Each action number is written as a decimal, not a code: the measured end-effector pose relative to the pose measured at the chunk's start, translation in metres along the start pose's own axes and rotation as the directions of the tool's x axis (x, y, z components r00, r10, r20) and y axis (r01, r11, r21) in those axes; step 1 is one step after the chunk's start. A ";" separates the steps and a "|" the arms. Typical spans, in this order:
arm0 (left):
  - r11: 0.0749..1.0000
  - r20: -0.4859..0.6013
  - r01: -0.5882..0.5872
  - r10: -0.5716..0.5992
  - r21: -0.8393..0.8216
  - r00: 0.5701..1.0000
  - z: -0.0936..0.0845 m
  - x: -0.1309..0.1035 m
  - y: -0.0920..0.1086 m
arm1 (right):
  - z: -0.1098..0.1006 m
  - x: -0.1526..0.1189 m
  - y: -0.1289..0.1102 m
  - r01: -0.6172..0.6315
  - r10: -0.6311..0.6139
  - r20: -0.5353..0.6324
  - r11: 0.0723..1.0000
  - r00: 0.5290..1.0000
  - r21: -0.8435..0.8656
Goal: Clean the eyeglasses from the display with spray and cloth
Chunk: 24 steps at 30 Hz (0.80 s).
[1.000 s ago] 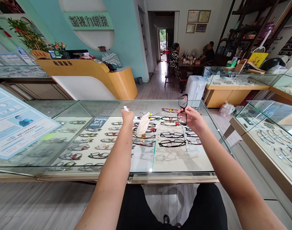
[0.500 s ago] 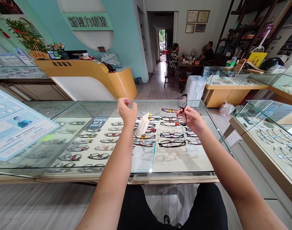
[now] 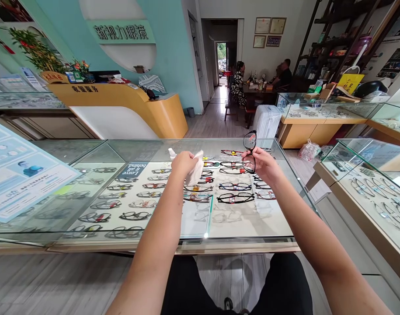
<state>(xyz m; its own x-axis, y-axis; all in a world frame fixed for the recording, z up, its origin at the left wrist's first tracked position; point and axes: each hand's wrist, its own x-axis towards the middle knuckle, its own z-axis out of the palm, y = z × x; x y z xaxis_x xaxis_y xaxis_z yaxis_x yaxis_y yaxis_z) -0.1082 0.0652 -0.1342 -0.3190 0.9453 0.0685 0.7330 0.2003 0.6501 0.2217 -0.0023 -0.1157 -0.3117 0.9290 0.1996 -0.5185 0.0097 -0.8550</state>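
My right hand (image 3: 265,166) pinches a pair of black-framed glasses (image 3: 251,151) by the middle, lenses one above the other, over the glass display case (image 3: 248,229). To its left, my left hand (image 3: 182,165) has its fingers closed on a crumpled white cloth (image 3: 195,170) above the glass. A small white piece (image 3: 172,153) shows just beyond the left hand; its kind I cannot make out. Rows of eyeglasses (image 3: 235,198) lie under the glass below both hands.
A blue and white printed sign (image 3: 26,170) stands at the left of the case. Another glass case (image 3: 377,192) with glasses is at the right. Beyond are a curved wooden counter (image 3: 167,113), a wrapped white box (image 3: 267,120) and two people seated at a table.
My left hand has come down and its fingers have closed on the white cloth. The right hand with the glasses has stayed almost still.
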 end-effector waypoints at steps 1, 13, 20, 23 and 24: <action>0.998 -0.008 -0.014 0.014 -0.062 1.000 -0.002 -0.001 0.003 | 0.000 0.000 0.000 0.000 0.000 0.001 1.000 1.000 -0.002; 0.270 0.337 0.242 0.400 -0.932 0.852 -0.008 -0.058 0.063 | 0.004 -0.002 0.001 0.002 -0.002 0.012 1.000 1.000 -0.018; 0.231 0.476 0.416 0.454 -0.880 0.754 0.009 -0.081 0.077 | 0.012 -0.006 -0.002 0.001 -0.001 0.019 1.000 1.000 -0.028; 0.276 0.490 0.407 0.411 -0.870 0.769 0.014 -0.083 0.079 | 0.014 -0.007 -0.003 -0.001 0.001 0.020 1.000 1.000 -0.015; 0.308 0.478 0.378 0.384 -0.873 0.790 0.016 -0.084 0.078 | 0.015 -0.008 -0.003 -0.001 0.002 0.022 1.000 1.000 -0.012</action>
<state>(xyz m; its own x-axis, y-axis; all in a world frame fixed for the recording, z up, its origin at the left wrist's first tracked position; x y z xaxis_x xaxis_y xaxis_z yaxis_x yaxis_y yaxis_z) -0.0144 0.0060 -0.1010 0.3163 0.9469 -0.0581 -0.4194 0.1946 0.8867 0.2137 -0.0147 -0.1080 -0.3304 0.9205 0.2087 -0.5081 0.0129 -0.8612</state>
